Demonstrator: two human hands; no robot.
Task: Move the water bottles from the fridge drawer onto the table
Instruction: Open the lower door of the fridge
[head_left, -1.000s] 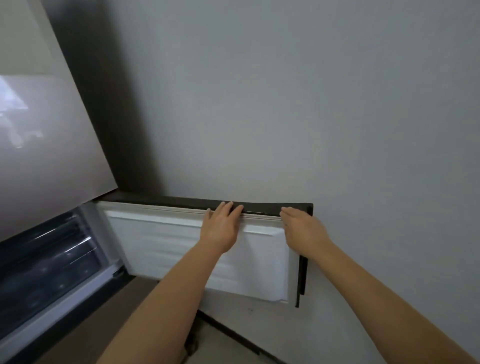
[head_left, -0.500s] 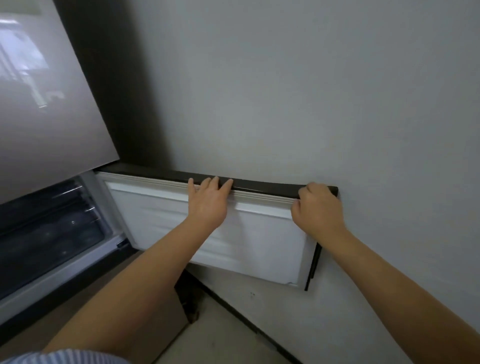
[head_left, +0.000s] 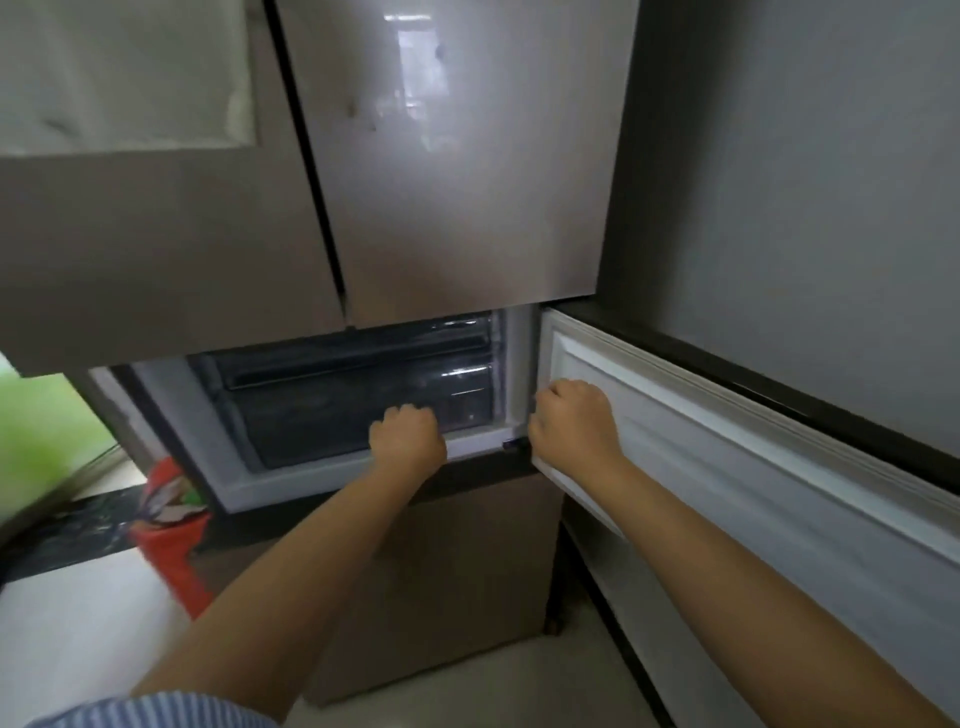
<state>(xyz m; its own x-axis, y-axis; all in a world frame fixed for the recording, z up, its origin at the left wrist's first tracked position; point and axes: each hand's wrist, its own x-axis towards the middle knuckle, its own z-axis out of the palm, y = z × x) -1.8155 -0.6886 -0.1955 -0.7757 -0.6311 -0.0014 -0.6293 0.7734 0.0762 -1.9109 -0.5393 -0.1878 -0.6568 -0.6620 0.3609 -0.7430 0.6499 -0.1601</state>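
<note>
Head view, and we sweep from the left: a red bin sits on the floor beside the fridge, with its upper doors closed above the action. Below them the lower compartment stands open, and inside sits the dark, see-through drawer, pushed in. The left hand is at the drawer's front lip, fingers curled over it as if gripping the edge, though the fingertips are hidden, so that grip is a judgement. Just to its right, the right hand is bunched into a fist near the hinge edge of the open door; whether those fingers clamp on anything, I cannot tell. And the bottles? None in sight! They are presumably inside that drawer, behind smoky plastic too dark to read. No counter in view either. Handling-wise, expect a drawer loaded with water to be heavy and stiff on its runners, so an even, two-handed pull on the front lip looks wise. The bottles themselves will likely be cold, possibly slick with condensation, rigid if full; take each round the middle of the body, not by the cap.
</note>
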